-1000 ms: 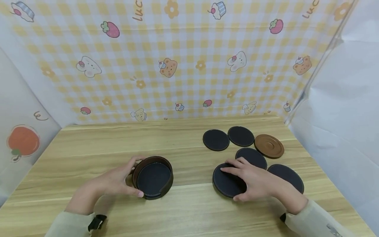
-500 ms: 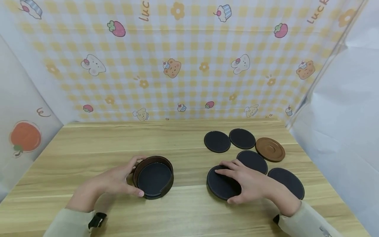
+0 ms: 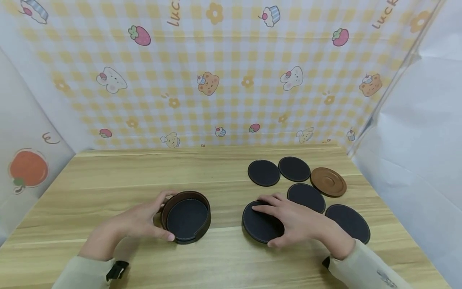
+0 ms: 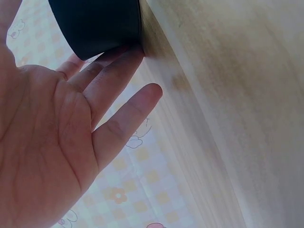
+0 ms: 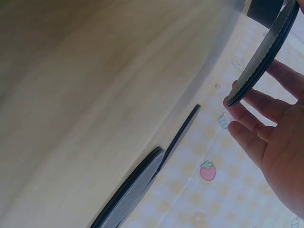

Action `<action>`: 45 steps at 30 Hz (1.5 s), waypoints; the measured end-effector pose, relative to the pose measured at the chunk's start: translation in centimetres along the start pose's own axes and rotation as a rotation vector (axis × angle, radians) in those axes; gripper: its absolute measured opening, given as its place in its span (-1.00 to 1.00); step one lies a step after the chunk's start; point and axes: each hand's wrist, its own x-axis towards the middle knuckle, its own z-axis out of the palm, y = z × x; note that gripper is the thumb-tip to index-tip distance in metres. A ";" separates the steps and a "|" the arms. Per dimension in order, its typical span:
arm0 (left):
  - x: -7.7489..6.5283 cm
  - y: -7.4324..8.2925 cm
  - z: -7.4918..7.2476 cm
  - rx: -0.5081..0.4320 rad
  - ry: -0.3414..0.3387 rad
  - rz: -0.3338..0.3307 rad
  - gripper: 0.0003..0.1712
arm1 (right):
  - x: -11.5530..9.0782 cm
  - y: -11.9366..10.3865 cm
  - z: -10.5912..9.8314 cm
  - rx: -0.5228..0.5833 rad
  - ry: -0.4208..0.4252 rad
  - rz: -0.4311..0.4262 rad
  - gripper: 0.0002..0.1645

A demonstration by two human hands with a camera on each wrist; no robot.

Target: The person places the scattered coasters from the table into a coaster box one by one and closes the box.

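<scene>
In the head view, your right hand [image 3: 296, 221] covers part of the held disc [image 3: 260, 225]; you cannot tell whether it is single or stacked. The holder [image 3: 188, 195] hides some fingertips of your left hand [image 3: 138, 220]. Both sleeves [image 3: 82, 273] run past the bottom edge; the mark [image 3: 387, 278] on the right one is too blurred to read. In the wrist views, the frame cuts off the holder and held disc; the table [image 4: 256, 109] is blurred.

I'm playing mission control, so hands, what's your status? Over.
Left hand gripping round coaster holder. Right hand holding black stitched coaster, raised off tabletop. No obstacle visible between the two.
</scene>
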 end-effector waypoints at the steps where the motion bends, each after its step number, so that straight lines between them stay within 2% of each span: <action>1: 0.0 0.0 0.0 0.001 0.000 0.001 0.22 | 0.2 -0.1 0.0 0.003 -0.002 -0.003 -0.01; 19: 0.1 -0.3 0.1 -0.021 0.002 0.023 0.22 | 2.9 -2.0 -0.4 -0.020 0.003 -0.105 0.00; 27: 0.1 -0.3 0.1 -0.024 0.008 0.031 0.21 | 4.2 -2.9 -0.4 -0.014 -0.021 -0.135 0.00; 34: 0.1 0.0 -0.1 -0.003 -0.007 -0.010 0.24 | 5.3 -4.0 -0.5 -0.040 -0.010 -0.169 0.01; 45: 0.1 -0.1 0.0 -0.004 0.002 -0.012 0.25 | 7.1 -6.1 -0.8 -0.072 -0.047 -0.179 0.02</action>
